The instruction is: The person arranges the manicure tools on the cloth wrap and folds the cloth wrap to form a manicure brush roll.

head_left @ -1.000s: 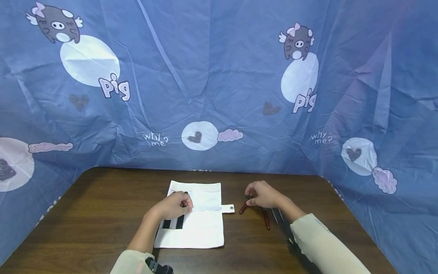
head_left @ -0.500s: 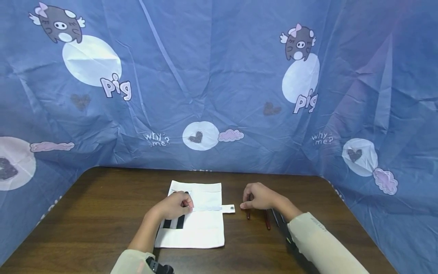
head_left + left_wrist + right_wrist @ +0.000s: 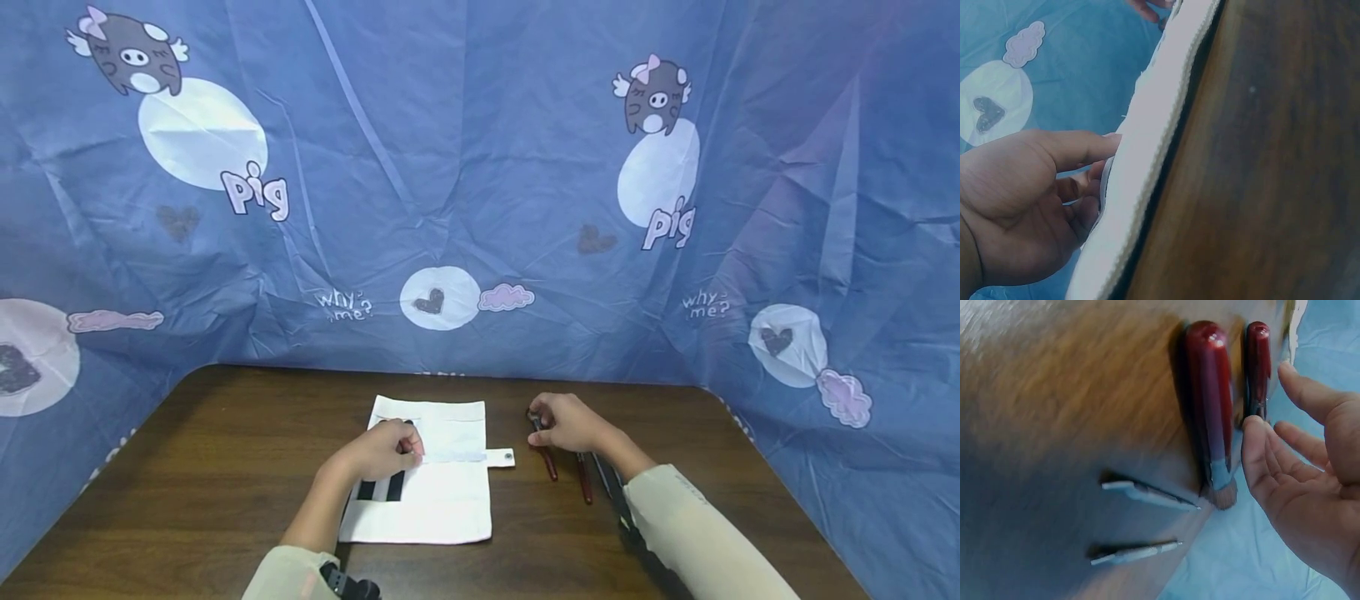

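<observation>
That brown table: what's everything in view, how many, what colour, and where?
Table: one, brown, foreground
Curtain: one, blue, pig-printed, behind table
Pouch: one, white, unfolded on table
Strips: two, black, left side of pouch
Brushes: two, red-handled, right of pouch
Thin tools: two, silvery, beside brushes
Unclear item: one, dark, nearer than the tools
Wrist device: one, black, left wrist
Sleeves: two, pale, both arms
Left hand: one, bare, pinching pouch
Right hand: one, bare, at a brush

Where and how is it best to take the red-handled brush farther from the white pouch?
Probably around the middle of its red handle, from above, pinching across the width. It is long and rounded and lies on the table, and this grip avoids the bristles at the far end.
</observation>
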{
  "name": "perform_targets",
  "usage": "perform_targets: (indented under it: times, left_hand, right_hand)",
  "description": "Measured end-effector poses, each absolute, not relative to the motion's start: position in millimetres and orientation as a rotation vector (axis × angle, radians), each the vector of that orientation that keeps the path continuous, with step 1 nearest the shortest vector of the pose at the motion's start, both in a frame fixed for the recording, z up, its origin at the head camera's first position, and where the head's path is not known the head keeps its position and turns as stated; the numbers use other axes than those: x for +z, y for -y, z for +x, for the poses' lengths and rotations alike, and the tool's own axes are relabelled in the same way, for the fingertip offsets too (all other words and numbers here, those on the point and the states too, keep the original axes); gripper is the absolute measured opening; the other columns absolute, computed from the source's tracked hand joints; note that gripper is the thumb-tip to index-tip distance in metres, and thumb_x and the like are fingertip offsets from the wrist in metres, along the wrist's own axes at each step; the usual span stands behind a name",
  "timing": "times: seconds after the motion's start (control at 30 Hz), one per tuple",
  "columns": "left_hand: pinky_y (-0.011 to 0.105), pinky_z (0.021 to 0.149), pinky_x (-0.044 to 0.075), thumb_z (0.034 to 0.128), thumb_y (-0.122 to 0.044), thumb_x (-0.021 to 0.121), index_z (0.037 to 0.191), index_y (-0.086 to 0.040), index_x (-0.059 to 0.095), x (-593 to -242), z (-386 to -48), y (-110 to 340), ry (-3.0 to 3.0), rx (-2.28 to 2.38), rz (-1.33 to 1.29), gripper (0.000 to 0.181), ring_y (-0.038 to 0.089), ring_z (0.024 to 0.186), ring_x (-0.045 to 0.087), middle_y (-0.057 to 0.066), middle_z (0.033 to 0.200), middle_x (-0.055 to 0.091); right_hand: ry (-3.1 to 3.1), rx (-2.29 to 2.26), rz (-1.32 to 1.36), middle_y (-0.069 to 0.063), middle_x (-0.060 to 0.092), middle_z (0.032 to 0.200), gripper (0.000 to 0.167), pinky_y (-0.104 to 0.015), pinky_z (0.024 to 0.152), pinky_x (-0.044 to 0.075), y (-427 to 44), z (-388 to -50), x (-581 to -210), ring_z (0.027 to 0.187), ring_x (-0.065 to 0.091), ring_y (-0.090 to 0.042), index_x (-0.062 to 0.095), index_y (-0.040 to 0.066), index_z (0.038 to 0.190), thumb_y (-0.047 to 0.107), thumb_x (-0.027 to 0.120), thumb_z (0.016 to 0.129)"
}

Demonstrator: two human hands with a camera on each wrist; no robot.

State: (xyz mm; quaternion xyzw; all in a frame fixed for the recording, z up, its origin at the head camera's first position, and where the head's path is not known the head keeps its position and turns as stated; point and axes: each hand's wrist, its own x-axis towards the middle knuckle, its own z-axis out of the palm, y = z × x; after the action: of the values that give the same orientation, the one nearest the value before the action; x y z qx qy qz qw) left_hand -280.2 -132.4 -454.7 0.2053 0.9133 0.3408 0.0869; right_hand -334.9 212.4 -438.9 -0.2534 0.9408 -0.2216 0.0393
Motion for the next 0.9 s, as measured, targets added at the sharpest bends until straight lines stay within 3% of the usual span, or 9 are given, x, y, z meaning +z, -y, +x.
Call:
perform_targets:
  times: [0.17, 0.33, 0.53, 0.77, 0.9]
  left_hand:
    - [0.034, 0.074, 0.046, 0.0925, -0.002, 0.071, 0.088, -0.011, 0.067, -453.6, -279.3, 131.8, -2.719, 1.004, 0.617, 0.01, 0.014, 0.079, 0.052, -0.002, 0.081, 0.059]
    - [0.033, 0.073, 0.045, 0.0926, -0.003, 0.071, 0.088, -0.011, 0.067, -453.6, -279.3, 131.9, -2.716, 1.008, 0.623, 0.01, 0.014, 0.078, 0.052, -0.002, 0.081, 0.059]
    - [0.033, 0.072, 0.046, 0.0925, -0.002, 0.071, 0.088, -0.011, 0.066, -454.3, -280.0, 131.8, -2.714, 1.024, 0.614, 0.011, 0.014, 0.078, 0.052, -0.002, 0.081, 0.059]
    - [0.033, 0.071, 0.046, 0.0918, -0.001, 0.071, 0.088, -0.01, 0.067, -455.3, -280.2, 132.0, -2.721, 1.022, 0.637, 0.01, 0.014, 0.078, 0.052, -0.002, 0.081, 0.059]
    - [0.033, 0.072, 0.046, 0.0921, -0.002, 0.071, 0.087, -0.011, 0.067, -454.9, -280.8, 132.5, -2.724, 1.02, 0.639, 0.011, 0.014, 0.077, 0.052, -0.003, 0.081, 0.059]
  right_hand:
    - [-2.864, -0.745, -0.64, 0.001, 0.064, 0.078, 0.061, -0.032, 0.072, 0.051, -207.8, -334.1, -442.1, 0.071, 0.06, -0.012, 0.06, -0.006, 0.131, 0.012, 0.088, 0.08]
    - [-2.812, -0.847, -0.573, 0.001, 0.066, 0.07, 0.056, -0.027, 0.062, 0.052, -206.3, -334.5, -444.6, 0.059, 0.062, -0.01, 0.058, -0.007, 0.132, 0.0, 0.081, 0.081]
    - [-2.821, -0.828, -0.597, 0.002, 0.065, 0.071, 0.043, -0.025, 0.065, 0.049, -206.2, -335.9, -444.7, 0.065, 0.058, -0.008, 0.065, -0.007, 0.122, -0.002, 0.074, 0.08]
    - [-2.787, -0.953, -0.737, 0.003, 0.059, 0.071, 0.034, -0.022, 0.054, 0.041, -206.9, -339.8, -442.5, 0.055, 0.048, -0.006, 0.068, -0.009, 0.114, -0.004, 0.062, 0.081]
    - [-2.77, -1.05, -0.759, 0.0, 0.061, 0.079, 0.028, -0.024, 0.061, 0.045, -203.7, -345.1, -436.6, 0.065, 0.053, -0.009, 0.068, -0.008, 0.112, -0.002, 0.063, 0.085]
